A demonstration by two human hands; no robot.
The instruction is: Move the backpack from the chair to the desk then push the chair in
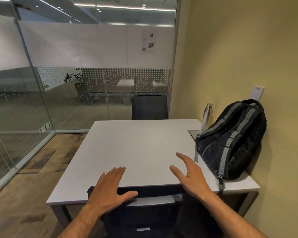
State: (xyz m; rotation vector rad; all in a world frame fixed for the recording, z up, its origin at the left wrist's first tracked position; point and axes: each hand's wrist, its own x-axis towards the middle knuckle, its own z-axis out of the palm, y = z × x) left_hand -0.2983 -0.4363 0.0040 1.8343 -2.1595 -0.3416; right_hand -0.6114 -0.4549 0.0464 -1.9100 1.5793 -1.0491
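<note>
A black backpack (pixel 230 140) with grey straps lies on the right side of the white desk (pixel 136 148), leaning against the yellow wall. The black chair (pixel 150 213) stands at the desk's near edge, its backrest top touching or just under the desk edge. My left hand (pixel 108 189) hovers over the left end of the backrest top, fingers spread, thumb near the rim. My right hand (pixel 191 176) is raised above the right end of the backrest, fingers apart, holding nothing.
A steel bottle (pixel 207 116) stands behind the backpack beside a recessed power box (pixel 193 133). A second dark chair (pixel 149 107) sits at the desk's far side. Glass walls (pixel 41 93) close the room on the left and ahead; patterned carpet (pixel 29 177) lies to the left.
</note>
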